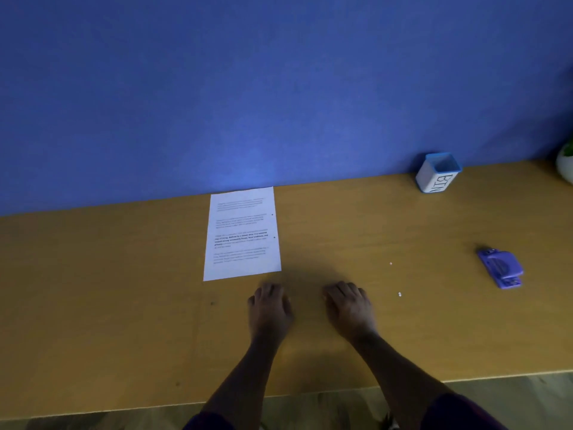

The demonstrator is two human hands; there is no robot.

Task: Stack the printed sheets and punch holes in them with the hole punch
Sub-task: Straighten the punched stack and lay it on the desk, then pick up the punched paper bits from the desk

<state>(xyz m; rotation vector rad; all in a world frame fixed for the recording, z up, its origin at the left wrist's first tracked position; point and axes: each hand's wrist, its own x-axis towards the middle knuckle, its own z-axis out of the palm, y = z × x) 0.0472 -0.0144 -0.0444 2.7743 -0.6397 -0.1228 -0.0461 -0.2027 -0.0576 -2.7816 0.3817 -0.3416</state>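
The printed sheets (242, 232) lie in a neat stack on the wooden table (108, 290), against the blue wall, with two small holes along the right edge. A purple hole punch (501, 268) sits far to the right on the table. My left hand (269, 307) rests palm down just below the stack's lower right corner, holding nothing. My right hand (348, 305) rests palm down beside it, a little to the right, also holding nothing. Both hands have fingers loosely curled on the table.
A small white container with a blue rim marked BIN (437, 172) stands at the back right by the wall. A white pot with a green plant (566, 162) is at the far right edge. Tiny paper bits (399, 294) lie on the table.
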